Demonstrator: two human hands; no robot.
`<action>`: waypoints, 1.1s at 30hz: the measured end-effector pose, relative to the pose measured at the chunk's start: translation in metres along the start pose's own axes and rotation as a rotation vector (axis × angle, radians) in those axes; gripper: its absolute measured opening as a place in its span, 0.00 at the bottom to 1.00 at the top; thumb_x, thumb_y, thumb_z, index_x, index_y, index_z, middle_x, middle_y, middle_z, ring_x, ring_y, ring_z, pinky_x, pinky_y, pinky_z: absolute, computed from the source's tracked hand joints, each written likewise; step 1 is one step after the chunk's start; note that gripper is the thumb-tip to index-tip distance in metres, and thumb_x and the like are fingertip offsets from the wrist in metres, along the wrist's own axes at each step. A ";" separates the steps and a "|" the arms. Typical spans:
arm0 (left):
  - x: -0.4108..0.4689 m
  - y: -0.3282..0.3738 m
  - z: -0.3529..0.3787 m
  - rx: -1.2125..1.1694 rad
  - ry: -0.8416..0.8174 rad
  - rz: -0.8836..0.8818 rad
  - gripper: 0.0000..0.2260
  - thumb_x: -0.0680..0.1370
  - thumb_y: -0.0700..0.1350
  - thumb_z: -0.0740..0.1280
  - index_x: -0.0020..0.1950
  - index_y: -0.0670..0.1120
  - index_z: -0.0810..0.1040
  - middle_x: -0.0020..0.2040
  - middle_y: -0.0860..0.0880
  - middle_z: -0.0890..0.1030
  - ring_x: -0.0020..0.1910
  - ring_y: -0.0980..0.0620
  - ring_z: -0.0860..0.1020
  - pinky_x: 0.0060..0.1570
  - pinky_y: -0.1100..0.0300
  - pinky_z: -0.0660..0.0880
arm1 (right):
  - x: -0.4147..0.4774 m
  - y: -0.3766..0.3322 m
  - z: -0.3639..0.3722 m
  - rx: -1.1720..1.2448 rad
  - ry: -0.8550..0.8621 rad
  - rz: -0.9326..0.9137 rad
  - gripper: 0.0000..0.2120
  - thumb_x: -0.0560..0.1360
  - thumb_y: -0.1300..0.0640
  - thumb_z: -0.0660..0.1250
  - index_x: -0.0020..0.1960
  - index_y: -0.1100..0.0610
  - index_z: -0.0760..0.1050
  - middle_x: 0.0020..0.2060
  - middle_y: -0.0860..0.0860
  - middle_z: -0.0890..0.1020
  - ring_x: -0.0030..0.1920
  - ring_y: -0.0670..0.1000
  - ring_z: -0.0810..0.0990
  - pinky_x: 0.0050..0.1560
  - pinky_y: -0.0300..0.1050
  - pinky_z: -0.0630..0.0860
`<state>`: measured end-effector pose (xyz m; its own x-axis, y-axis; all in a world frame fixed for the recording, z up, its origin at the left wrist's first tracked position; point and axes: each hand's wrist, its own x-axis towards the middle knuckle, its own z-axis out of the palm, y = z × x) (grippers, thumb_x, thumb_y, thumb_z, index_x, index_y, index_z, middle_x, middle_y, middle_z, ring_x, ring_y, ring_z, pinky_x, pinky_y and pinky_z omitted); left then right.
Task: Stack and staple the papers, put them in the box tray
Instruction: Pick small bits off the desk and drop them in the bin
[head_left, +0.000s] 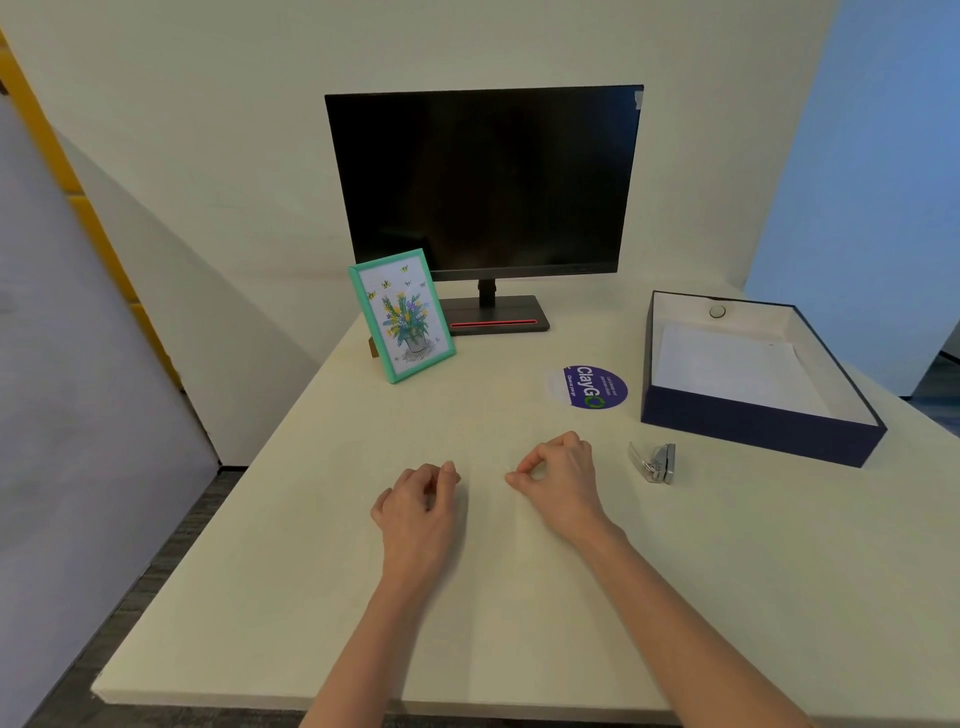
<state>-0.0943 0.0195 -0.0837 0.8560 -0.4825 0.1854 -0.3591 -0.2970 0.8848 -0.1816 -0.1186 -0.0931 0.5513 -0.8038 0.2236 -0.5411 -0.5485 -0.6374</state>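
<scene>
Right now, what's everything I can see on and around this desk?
monitor: one, black, screen dark, back middle of the table
picture frame: one, teal, flower picture, standing left of the monitor's base
round sticker: one, purple and white, flat on the table in front of the monitor
box tray: one, dark blue outside, white inside, right side
papers: white, count unclear, lying inside the box tray
stapler: one, silver, on the table just in front of the tray
table: one, cream
hands: two, bare, loosely curled, resting near the middle of the table; left hand, right hand, both holding nothing
</scene>
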 end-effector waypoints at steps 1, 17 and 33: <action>0.000 -0.001 0.000 0.003 0.000 0.000 0.16 0.80 0.50 0.59 0.42 0.43 0.81 0.36 0.56 0.75 0.42 0.55 0.76 0.66 0.47 0.66 | 0.001 -0.001 0.000 -0.001 0.002 0.001 0.08 0.69 0.50 0.73 0.44 0.54 0.83 0.53 0.52 0.73 0.58 0.53 0.69 0.65 0.46 0.66; 0.018 0.004 0.017 0.406 -0.234 0.263 0.04 0.74 0.52 0.67 0.46 0.55 0.81 0.42 0.57 0.73 0.49 0.55 0.73 0.51 0.59 0.58 | 0.007 0.001 0.001 -0.326 -0.157 -0.076 0.14 0.80 0.49 0.57 0.57 0.56 0.75 0.60 0.54 0.67 0.62 0.57 0.63 0.69 0.51 0.58; 0.065 0.010 0.035 0.290 -0.476 0.214 0.05 0.69 0.53 0.73 0.42 0.58 0.80 0.36 0.58 0.75 0.41 0.61 0.74 0.50 0.57 0.58 | 0.012 0.013 -0.020 0.145 -0.177 0.144 0.12 0.79 0.51 0.60 0.56 0.56 0.75 0.63 0.55 0.67 0.66 0.56 0.62 0.70 0.47 0.60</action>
<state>-0.0551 -0.0439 -0.0775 0.5169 -0.8527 0.0754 -0.6492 -0.3331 0.6838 -0.1949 -0.1398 -0.0836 0.5843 -0.8115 -0.0011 -0.5322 -0.3822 -0.7554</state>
